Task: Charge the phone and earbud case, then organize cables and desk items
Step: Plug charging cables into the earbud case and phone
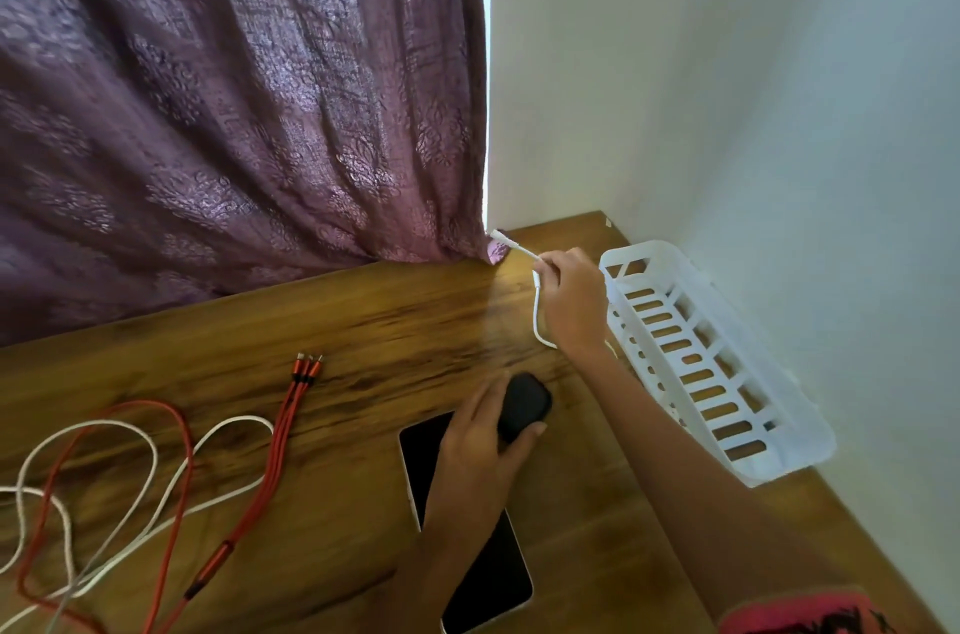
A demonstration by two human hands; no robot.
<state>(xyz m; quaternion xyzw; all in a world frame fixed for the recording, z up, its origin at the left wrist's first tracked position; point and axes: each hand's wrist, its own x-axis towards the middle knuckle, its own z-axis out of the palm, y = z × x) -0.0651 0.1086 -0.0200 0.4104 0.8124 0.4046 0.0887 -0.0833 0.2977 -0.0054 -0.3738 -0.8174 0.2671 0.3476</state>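
Near desk [363,316] centre — black earbud case [524,405] gripped in left hand [483,446], fingers curled round it, at top edge of phone [488,576]. Phone flat, screen dark, partly under left forearm. Beyond, right hand [571,301] pinching thin white cable [535,316], plug end pointing at purple curtain [234,114]. White slotted basket [774,472] just beside that hand, against wall. Far left — red three-headed cable [283,425] and white cord [236,420] tangled loose on wood.
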